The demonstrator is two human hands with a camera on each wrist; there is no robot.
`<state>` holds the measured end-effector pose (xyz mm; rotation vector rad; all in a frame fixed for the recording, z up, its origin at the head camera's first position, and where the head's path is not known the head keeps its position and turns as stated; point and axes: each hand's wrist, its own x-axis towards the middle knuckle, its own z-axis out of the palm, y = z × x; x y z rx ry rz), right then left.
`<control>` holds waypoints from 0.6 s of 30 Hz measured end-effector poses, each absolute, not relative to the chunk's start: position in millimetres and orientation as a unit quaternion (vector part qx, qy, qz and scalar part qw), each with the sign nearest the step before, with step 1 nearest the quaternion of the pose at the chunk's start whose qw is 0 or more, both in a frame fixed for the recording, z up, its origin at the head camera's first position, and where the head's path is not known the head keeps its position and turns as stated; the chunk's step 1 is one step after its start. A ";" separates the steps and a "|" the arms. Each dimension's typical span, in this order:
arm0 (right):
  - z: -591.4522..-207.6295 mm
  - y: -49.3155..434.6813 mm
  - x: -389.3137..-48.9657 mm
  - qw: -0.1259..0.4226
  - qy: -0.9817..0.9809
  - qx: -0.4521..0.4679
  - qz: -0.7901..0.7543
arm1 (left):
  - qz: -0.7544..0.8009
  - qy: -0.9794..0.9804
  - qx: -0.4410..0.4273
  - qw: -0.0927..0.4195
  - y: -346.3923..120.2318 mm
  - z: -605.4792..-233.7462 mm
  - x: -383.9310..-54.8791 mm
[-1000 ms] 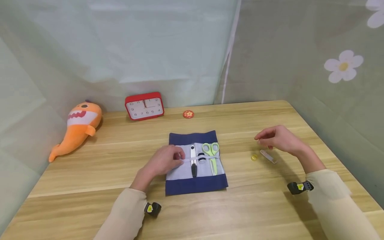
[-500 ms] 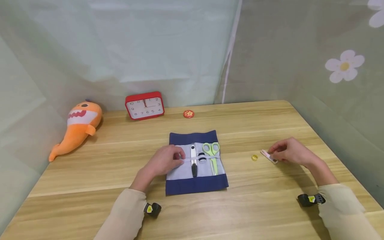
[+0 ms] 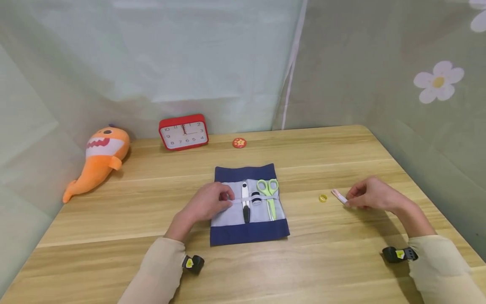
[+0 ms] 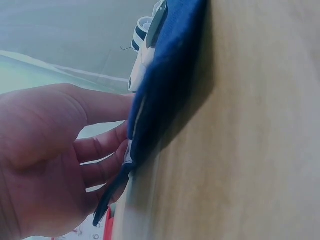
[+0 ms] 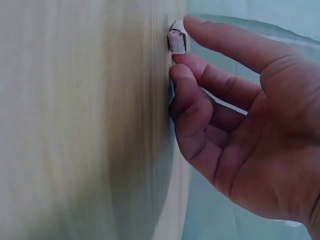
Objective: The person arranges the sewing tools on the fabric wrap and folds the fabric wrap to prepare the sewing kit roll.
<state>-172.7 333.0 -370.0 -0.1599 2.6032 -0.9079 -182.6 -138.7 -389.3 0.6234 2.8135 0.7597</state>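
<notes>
On the table lies an unrolled navy and grey fabric sewing pouch [image 3: 248, 234]. Across its middle an elastic band [image 3: 237, 201] runs over a slim white tool with a black end [image 3: 245, 202], thread spools in black and white [image 3: 256, 198] and green-handled scissors [image 3: 270, 198]. My left hand [image 3: 208, 202] is at the pouch's left part, thumb and fingers pinching the band; the left wrist view shows the thumb at the cloth's edge. To the right, my right hand [image 3: 373, 194] pinches a folded tape measure [image 5: 177, 42] between thumb and forefinger, close over the table.
A small gold ring-shaped piece [image 3: 322, 198] lies between the pouch and the right hand. Toward the back stand a red clock [image 3: 184, 133] and an orange shark plush [image 3: 99, 162], with a round red badge [image 3: 239, 143] nearby. Fabric walls [image 3: 228, 63] border the table.
My right hand has moved down and right from above the tape measure and taken hold of its near end. The left hand has stayed at the pouch.
</notes>
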 end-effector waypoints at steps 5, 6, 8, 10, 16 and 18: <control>-368.0 330.0 -169.5 0.192 0.932 -0.058 -0.304 | 0.255 0.940 0.213 0.074 -138.1 -390.7 -182.5; -367.9 329.3 -169.2 0.190 0.933 -0.058 -0.299 | 0.255 0.940 0.214 0.072 -137.7 -390.8 -182.5; -367.7 328.0 -168.8 0.191 0.934 -0.057 -0.296 | 0.253 0.941 0.215 0.067 -137.1 -391.0 -182.6; -368.0 327.9 -168.6 0.191 0.935 -0.058 -0.294 | 0.250 0.942 0.215 0.064 -136.6 -391.2 -182.5; -369.1 327.2 -170.0 0.187 0.933 -0.060 -0.303 | 0.247 0.943 0.215 0.059 -136.1 -390.9 -181.7; -369.5 327.0 -170.9 0.183 0.932 -0.064 -0.306 | 0.248 0.943 0.213 0.059 -136.3 -390.5 -181.4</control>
